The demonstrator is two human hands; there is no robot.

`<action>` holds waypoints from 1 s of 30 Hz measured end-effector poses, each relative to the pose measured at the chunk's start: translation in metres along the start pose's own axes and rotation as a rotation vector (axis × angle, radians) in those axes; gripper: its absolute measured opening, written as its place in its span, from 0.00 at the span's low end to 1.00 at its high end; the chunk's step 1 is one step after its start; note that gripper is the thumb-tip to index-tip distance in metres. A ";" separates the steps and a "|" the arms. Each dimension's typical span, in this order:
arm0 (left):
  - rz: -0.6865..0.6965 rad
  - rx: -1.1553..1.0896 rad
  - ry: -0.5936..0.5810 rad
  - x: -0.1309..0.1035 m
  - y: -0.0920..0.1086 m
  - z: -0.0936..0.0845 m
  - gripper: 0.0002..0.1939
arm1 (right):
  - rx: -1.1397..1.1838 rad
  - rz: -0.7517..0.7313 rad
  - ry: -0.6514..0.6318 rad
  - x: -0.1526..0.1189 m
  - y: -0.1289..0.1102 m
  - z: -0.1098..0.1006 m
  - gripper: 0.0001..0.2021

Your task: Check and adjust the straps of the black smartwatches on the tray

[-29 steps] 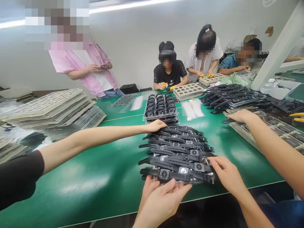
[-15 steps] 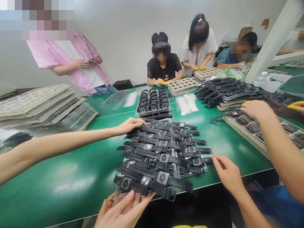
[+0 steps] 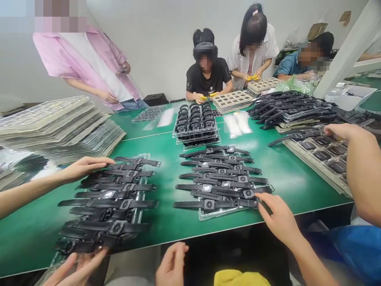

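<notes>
My left hand [image 3: 172,264] is at the table's front edge, fingers curled together, with nothing visible in them. My right hand [image 3: 278,218] pinches the end of a black watch strap [image 3: 229,204] at the right side of a clear tray [image 3: 208,215]. Rows of black watches lie across this tray, straps overhanging both sides. To the left, a co-worker's two hands [image 3: 87,166] support another watch-laden tray [image 3: 137,212], blurred by motion.
Stacked trays [image 3: 56,125] stand at the left. Behind the watches are a tray stack with looped straps [image 3: 195,129] and white packets [image 3: 237,123]. At the right, a co-worker's arm [image 3: 360,171] reaches over a tray of dark watch faces [image 3: 312,163]. Other people work across the green table [image 3: 166,232].
The upper watch tray has moved left in the co-worker's hands, exposing the tray beneath. My left hand has come off it. My right hand stays at the strap end.
</notes>
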State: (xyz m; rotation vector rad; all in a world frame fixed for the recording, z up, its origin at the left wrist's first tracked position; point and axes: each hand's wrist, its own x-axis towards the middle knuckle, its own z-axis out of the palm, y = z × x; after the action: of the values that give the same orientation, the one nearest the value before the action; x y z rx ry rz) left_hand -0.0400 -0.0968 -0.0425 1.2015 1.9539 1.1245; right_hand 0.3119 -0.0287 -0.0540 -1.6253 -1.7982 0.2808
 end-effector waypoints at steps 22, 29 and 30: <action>0.548 0.638 -0.703 0.099 0.115 0.026 0.10 | 0.239 0.223 0.065 -0.009 0.000 -0.010 0.13; 0.751 0.366 -0.578 0.091 0.111 0.012 0.14 | 0.427 0.118 -0.101 -0.007 -0.051 -0.027 0.10; 0.824 0.306 -0.505 0.090 0.112 0.014 0.15 | 0.463 0.045 -0.304 -0.005 -0.065 -0.027 0.10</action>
State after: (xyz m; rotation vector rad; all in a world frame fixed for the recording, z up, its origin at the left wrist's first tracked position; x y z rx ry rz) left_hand -0.0206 0.0166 0.0454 2.3141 1.2704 0.7459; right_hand 0.2763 -0.0537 0.0021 -1.3418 -1.7430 0.9338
